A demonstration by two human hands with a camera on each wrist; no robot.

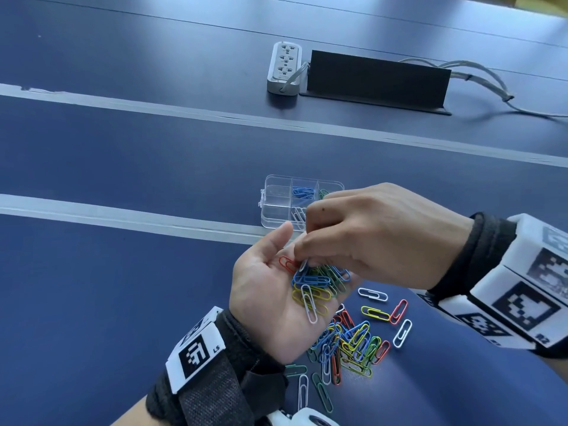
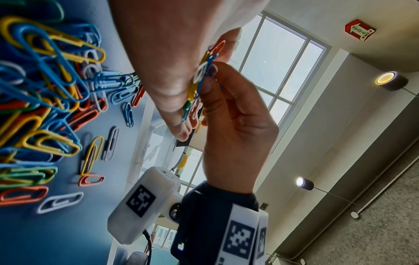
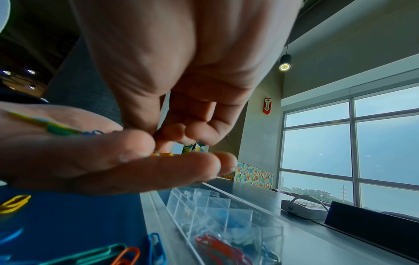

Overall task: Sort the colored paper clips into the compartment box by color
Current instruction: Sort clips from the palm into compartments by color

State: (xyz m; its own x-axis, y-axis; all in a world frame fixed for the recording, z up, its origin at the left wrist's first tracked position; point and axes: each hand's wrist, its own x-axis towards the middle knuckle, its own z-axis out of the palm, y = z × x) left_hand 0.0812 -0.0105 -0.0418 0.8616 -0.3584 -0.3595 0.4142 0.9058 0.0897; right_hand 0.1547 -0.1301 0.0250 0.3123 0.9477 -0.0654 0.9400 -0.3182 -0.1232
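My left hand point(image 1: 270, 284) lies palm up over the blue table, fingers straight, carrying a bunch of mixed clips point(image 1: 313, 284), with one red clip point(image 1: 287, 264) apart near the thumb. From above, my right hand point(image 1: 302, 256) reaches into that bunch, and its thumb and fingertip pinch the end of a white clip point(image 1: 303, 266). Beyond the hands stands the clear compartment box point(image 1: 276, 207), holding blue clips point(image 1: 302, 192), green clips point(image 1: 322, 193) and white clips point(image 1: 298, 215). The right wrist view shows red clips point(image 3: 217, 249) in it too. A loose pile point(image 1: 350, 342) lies under my hands.
A white power strip point(image 1: 284, 67) and a black panel point(image 1: 378, 78) with grey cables point(image 1: 479, 75) sit at the far side. Two grey tape strips point(image 1: 123, 216) cross the table. Stray clips point(image 1: 399, 312) lie to the right of the pile.
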